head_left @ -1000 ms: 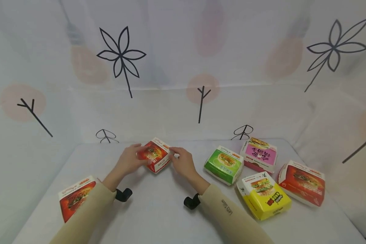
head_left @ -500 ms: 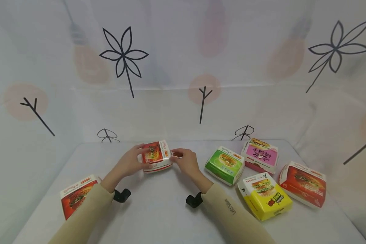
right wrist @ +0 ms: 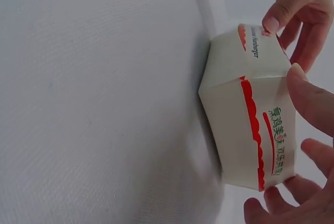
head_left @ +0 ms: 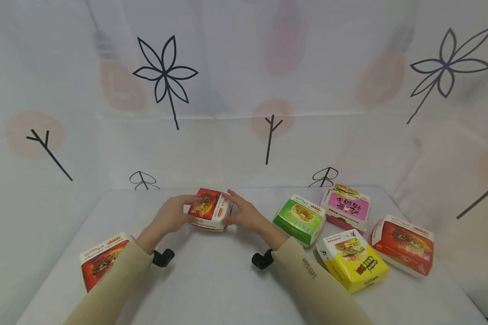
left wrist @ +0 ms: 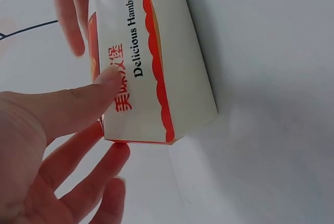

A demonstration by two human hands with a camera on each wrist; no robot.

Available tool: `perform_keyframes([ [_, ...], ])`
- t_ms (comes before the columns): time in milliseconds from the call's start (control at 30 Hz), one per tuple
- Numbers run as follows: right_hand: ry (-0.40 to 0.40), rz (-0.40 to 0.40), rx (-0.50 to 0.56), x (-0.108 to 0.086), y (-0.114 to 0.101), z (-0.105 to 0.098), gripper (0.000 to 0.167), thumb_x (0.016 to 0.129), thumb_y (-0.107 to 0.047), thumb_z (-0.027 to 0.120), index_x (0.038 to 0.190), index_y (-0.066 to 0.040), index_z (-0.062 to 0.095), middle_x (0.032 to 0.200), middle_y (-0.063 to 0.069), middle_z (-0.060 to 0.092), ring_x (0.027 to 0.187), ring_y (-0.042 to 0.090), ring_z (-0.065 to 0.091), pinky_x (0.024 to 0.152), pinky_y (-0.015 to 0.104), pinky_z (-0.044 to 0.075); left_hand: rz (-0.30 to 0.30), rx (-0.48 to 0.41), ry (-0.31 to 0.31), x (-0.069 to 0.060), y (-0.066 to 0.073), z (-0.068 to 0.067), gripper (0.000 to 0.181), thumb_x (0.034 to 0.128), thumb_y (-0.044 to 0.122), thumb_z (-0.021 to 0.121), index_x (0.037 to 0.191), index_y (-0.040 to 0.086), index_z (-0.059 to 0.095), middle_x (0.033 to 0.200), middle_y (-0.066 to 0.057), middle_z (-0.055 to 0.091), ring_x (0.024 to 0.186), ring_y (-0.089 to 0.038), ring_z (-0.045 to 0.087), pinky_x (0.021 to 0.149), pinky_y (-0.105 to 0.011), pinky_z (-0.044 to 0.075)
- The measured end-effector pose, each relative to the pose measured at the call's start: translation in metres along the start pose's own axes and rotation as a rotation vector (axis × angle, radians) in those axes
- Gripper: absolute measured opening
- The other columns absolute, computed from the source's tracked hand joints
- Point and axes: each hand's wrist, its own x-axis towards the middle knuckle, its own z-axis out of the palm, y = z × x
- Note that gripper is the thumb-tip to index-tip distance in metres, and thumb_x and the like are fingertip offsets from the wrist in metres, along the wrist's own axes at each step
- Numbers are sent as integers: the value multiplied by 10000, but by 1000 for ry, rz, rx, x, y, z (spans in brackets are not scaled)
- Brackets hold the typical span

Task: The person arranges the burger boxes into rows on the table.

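Observation:
A red and white hamburger box [head_left: 211, 204] stands on the table near its back edge, between the two hands. My left hand [head_left: 171, 220] grips its left side. In the left wrist view the thumb presses the white side printed "Delicious Hamburger" [left wrist: 148, 78], and fingertips touch the end of the box. My right hand [head_left: 246, 215] holds the right part of the box. The right wrist view shows its thumb [right wrist: 310, 98] at a lid corner and several fingertips along the box's far edge. The box's lid is down; its inside is hidden.
To the right stand a green burger box [head_left: 301, 220], a pink one [head_left: 347, 207], a yellow and white one [head_left: 353, 262] and a red one [head_left: 404, 243]. Another red box [head_left: 101, 259] lies at the left, partly behind the left sleeve. A patterned cloth wall [head_left: 211, 153] rises behind the table.
The red and white box has turned, its white printed side swinging from the back to the right. The right hand has shifted from pinching a corner to a wider hold. The other boxes have stayed put.

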Motion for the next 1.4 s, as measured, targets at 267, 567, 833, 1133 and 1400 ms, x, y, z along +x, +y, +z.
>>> perform_keyframes([
  [267,107,-24,-24,-3,0,4,567,870,-151,785,1395,-95,580,1460,157,446,1346,334,427,1070,509,393,-19,29,82,-2,0,-3,382,859,149,788,1233,148,712,1244,-100,644,1080,-339,592,881,-507,502],
  [567,223,-19,26,-7,-5,10,295,947,-66,666,1238,-84,707,1221,149,556,1150,306,549,957,465,495,-18,15,-4,2,0,-7,595,830,273,812,1374,131,615,1432,-127,546,1342,-403,436,1074,-605,342],
  [833,281,23,24,-9,-3,17,361,911,-80,719,1270,-113,697,1244,172,565,1130,331,593,886,428,537,31,1,-113,8,-1,-1,710,827,332,815,1453,151,533,1587,-112,339,1452,-412,256,1105,-656,251],
  [1133,317,79,93,-9,-4,20,358,919,-146,722,1276,-131,695,1406,129,565,1346,328,471,1086,527,378,35,-9,-34,11,1,6,606,860,171,790,1423,145,568,1562,-51,393,1426,-395,323,1116,-596,288],
  [1400,411,102,75,-5,-7,25,340,890,-146,749,1228,-115,723,1341,141,611,1313,339,505,1065,529,400,6,-4,41,17,3,13,515,901,132,742,1395,166,601,1519,-19,457,1394,-387,381,1095,-592,326],
])
